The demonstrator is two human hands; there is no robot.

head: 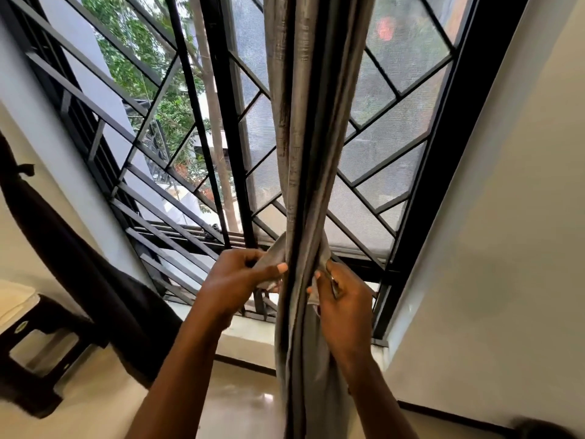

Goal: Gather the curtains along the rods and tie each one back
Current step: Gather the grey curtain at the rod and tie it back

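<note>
**Tie-back drawn round the gathered grey curtain**

The long grey woven curtain (300, 153) hangs bunched into a narrow column in front of the black metal window grille (190, 90), right at the middle of the view. A grey fabric tie-back (273, 256) of matching cloth passes behind the column, and one end comes out on each side.

The left hand (243, 274) pinches the left end, thumb pressed down on the strip with the fingers (281, 267) curled under it. The right hand (342, 299) grips the other end beside the folds, its fingers closed on the cloth. Both hands sit close against the curtain at the same height, which looks meant to keep the folds squeezed together while the ends are brought to the front.

My reading is that gathering is finished here and the knot is not yet made: the ends are apart, one each side of the column.

At far left a dark curtain (63, 248) already hangs cinched by its own tie, above a dark plastic stool (31, 359).
</note>
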